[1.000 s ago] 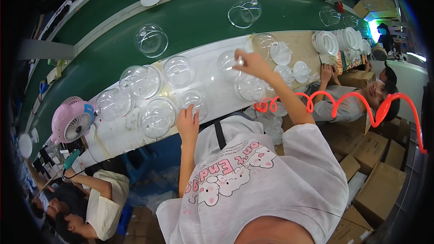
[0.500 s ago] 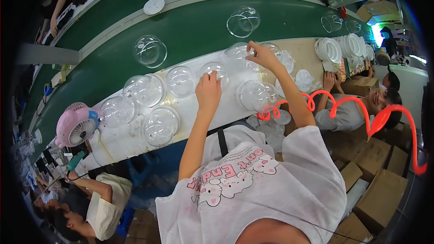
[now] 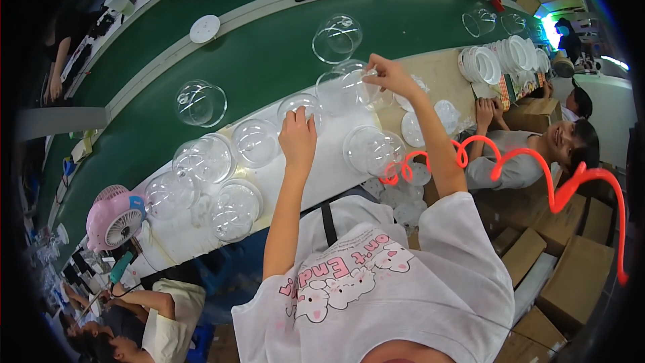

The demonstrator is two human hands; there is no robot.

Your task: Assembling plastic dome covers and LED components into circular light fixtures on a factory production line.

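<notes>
My left hand [image 3: 297, 140] reaches over the white worktop [image 3: 329, 151], its curled fingertips on a clear plastic dome [image 3: 310, 105] near the green conveyor belt. To its right, my right hand [image 3: 395, 79] has thumb and fingers bent at the upper part of another clear dome [image 3: 361, 89]. That dome overlaps a second clear dome [image 3: 328, 89] on its left, and the exact grip is hard to see through the glare. Left of my left hand lies a dome [image 3: 256, 142] that nobody touches. More domes [image 3: 366, 150] sit stacked nearer to me.
Nested domes [image 3: 201, 158] fill the worktop's left part, beside a pink fan [image 3: 115, 218]. The green belt [image 3: 262, 60] carries clear domes and runs past a white disc [image 3: 204, 29]. White rings [image 3: 480, 65] stand at right. A red coiled hose [image 3: 497, 154] hangs near my right arm.
The whole view has turned slightly, so belt and worktop things appear farther left. My left hand remains at its dome. My right hand sits a little higher in the picture, still by the overlapping domes.
</notes>
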